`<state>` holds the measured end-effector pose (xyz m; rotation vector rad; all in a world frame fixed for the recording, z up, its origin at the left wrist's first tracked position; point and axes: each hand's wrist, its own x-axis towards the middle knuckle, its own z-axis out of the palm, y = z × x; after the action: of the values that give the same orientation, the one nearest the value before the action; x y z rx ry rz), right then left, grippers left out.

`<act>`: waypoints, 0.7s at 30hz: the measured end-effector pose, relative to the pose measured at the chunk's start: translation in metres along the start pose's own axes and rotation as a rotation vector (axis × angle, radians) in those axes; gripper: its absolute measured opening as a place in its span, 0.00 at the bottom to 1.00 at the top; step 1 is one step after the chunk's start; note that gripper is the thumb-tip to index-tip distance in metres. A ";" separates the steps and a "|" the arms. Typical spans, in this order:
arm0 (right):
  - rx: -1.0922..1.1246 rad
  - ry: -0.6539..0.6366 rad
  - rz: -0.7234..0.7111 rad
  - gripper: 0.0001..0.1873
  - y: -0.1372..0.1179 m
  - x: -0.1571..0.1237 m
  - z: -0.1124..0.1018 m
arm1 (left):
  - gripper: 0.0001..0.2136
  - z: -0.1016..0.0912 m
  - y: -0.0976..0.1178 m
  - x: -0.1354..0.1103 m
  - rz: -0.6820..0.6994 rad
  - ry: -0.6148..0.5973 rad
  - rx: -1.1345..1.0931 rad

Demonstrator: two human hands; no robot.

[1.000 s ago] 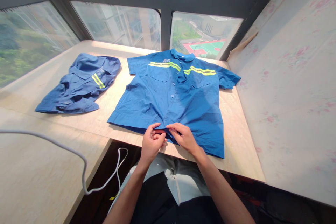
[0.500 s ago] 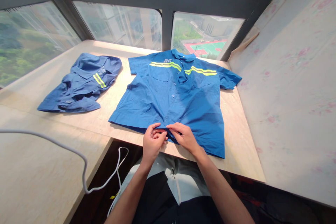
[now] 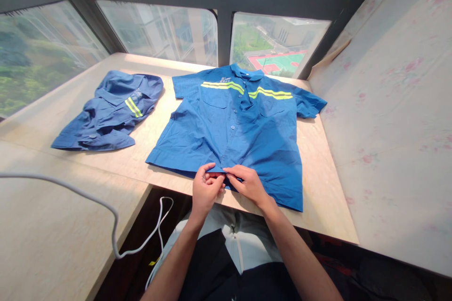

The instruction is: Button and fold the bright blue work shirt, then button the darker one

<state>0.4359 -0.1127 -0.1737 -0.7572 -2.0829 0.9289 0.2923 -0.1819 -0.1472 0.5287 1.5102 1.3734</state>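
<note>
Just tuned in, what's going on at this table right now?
A person's left hand and right hand pinch the bottom hem of a blue shirt, at its button front. It lies spread flat, front up, on the wooden table. A second shirt lies crumpled to its left, untouched.

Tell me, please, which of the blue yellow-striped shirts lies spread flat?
The brighter blue short-sleeved shirt in the middle, its hem pinched by the left hand and right hand; the darker blue shirt beside it lies crumpled.

A high-rise home: bay windows (image 3: pixel 158 33) over a sports court (image 3: pixel 277 62), floral wallpaper (image 3: pixel 391 103) right, a wooden counter (image 3: pixel 148 136).
</note>
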 end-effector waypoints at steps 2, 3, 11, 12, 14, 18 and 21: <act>0.006 -0.001 0.007 0.13 0.000 0.000 0.000 | 0.32 0.000 -0.001 0.000 0.005 -0.005 0.011; 0.008 -0.003 0.014 0.13 0.000 0.000 0.000 | 0.32 0.000 -0.001 0.000 0.008 -0.007 0.015; -0.003 0.024 0.138 0.11 -0.003 -0.002 -0.002 | 0.33 0.000 0.004 0.002 -0.020 -0.022 0.021; -0.004 0.025 0.160 0.10 -0.003 -0.002 -0.002 | 0.33 0.000 0.005 0.002 -0.020 -0.025 0.023; -0.002 0.018 0.191 0.10 -0.004 -0.002 -0.002 | 0.33 0.001 0.005 0.003 -0.019 -0.032 0.024; 0.007 -0.001 0.228 0.09 -0.006 -0.001 -0.003 | 0.32 0.002 0.005 0.004 -0.023 -0.045 0.024; 0.010 -0.010 0.270 0.09 -0.007 0.000 -0.004 | 0.31 0.002 0.003 0.006 -0.024 -0.055 0.034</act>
<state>0.4379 -0.1151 -0.1663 -1.0486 -2.0149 1.0886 0.2904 -0.1751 -0.1460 0.5633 1.4929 1.3062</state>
